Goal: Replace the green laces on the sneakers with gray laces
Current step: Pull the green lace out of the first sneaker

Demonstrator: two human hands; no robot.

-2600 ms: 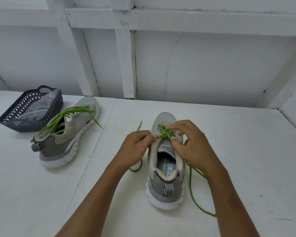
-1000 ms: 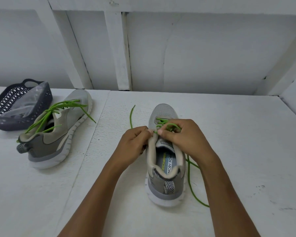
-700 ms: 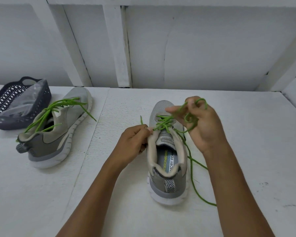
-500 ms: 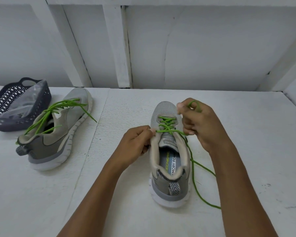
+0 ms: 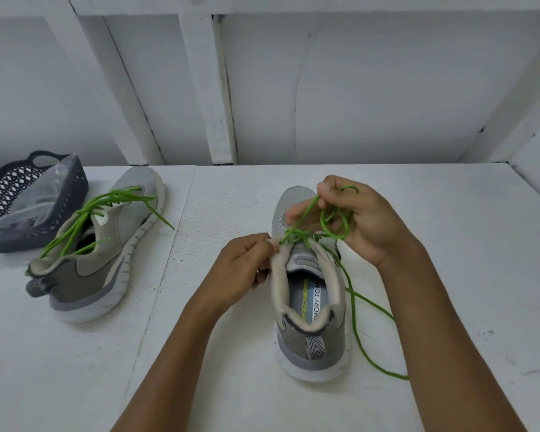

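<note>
A grey sneaker (image 5: 309,322) stands in front of me, heel toward me, toe pointing away. Its green lace (image 5: 356,313) is loose in the upper eyelets and trails along the shoe's right side onto the table. My right hand (image 5: 368,219) is raised over the toe and pinches the lace, with loops of it gathered at the fingers. My left hand (image 5: 243,269) grips the left edge of the shoe's collar near the top eyelet. A second grey sneaker (image 5: 100,254) lies at the left with its green lace (image 5: 106,210) loosened.
A dark plastic mesh basket (image 5: 75,194) holding a clear plastic bag (image 5: 44,198) sits at the far left beside the second sneaker. The white table (image 5: 449,275) ends at a white panelled wall behind and a side wall at the right.
My right hand has pulled the green lace up out of the eyelets and gathered loops of it, after working at the knot. My left hand stays on the collar.
</note>
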